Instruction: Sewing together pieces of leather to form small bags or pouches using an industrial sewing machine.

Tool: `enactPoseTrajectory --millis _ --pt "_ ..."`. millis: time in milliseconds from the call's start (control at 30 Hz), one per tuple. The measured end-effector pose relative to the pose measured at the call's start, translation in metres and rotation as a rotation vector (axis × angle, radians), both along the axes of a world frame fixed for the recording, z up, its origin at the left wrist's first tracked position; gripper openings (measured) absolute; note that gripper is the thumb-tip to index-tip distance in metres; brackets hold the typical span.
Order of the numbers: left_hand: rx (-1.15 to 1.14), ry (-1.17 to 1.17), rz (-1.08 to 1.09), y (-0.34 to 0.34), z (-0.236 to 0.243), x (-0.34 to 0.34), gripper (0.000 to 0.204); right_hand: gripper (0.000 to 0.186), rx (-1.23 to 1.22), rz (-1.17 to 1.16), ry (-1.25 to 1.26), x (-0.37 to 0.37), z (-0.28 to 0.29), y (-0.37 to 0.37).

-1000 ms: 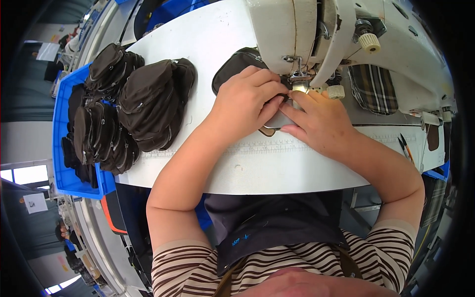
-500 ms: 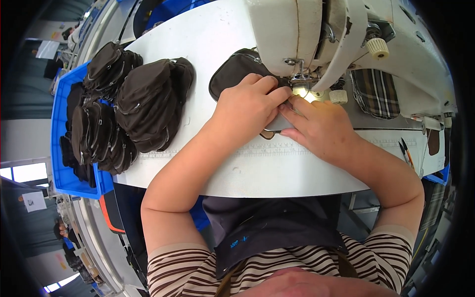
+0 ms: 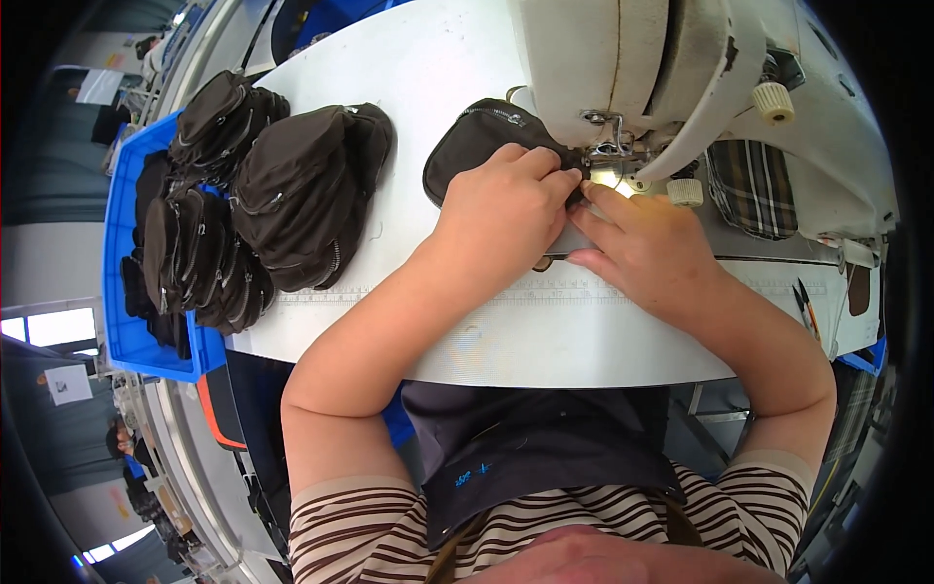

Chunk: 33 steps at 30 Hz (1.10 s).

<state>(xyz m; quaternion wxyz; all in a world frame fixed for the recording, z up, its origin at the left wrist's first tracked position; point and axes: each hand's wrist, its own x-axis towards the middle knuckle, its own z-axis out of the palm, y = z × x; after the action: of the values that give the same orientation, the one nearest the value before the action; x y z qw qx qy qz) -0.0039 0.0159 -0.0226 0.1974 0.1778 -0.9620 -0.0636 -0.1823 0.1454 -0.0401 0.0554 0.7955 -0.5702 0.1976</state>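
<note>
One white counter (image 3: 428, 63) carries a sewing machine (image 3: 589, 58) and a dark zippered pouch (image 3: 477, 146), just left of the needle area. The left hand (image 3: 508, 206) grasps the pouch's right edge; the right hand (image 3: 654, 251) meets its fingertips there, its own grip hidden.

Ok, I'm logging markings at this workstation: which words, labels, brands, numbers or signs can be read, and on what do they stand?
None can be quoted with confidence.
Ruler scale on the white table: tick marks and tiny numerals, too small.
Dark apron: small blue mark, too unclear.
White sheet at far left: blurred.
Brown pouch: no text visible.
</note>
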Motion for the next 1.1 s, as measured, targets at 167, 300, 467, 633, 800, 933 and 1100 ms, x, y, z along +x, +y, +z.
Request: enactPoseTrajectory --millis 167,300,467,633,800,933,1100 --pt "0.031 -0.034 0.017 0.001 0.001 -0.001 0.024 0.041 0.018 -0.043 0.017 -0.002 0.002 0.000" --pt "0.062 -0.049 0.019 0.002 0.001 -0.001 0.025 0.039 -0.027 -0.049 0.018 -0.007 -0.003 0.000" --pt "0.145 -0.093 -0.033 0.002 0.013 0.007 0.047 0.035 -0.028 -0.063 -0.029 -0.007 -0.002 0.000" --pt "0.156 -0.146 -0.101 0.007 0.021 0.021 0.061 0.035 0.036 -0.047 -0.074 -0.003 -0.005 0.004" --pt "0.144 -0.116 -0.077 0.014 0.016 0.017 0.060 0.035 0.007 0.023 -0.079 -0.004 -0.005 0.003" --pt "0.055 -0.146 -0.070 0.010 0.015 0.012 0.047 0.033 -0.007 0.048 -0.054 -0.005 -0.003 0.003" --pt "-0.018 -0.146 -0.125 0.004 0.020 0.009 0.048 0.033 -0.007 0.035 -0.035 -0.008 -0.006 0.005"
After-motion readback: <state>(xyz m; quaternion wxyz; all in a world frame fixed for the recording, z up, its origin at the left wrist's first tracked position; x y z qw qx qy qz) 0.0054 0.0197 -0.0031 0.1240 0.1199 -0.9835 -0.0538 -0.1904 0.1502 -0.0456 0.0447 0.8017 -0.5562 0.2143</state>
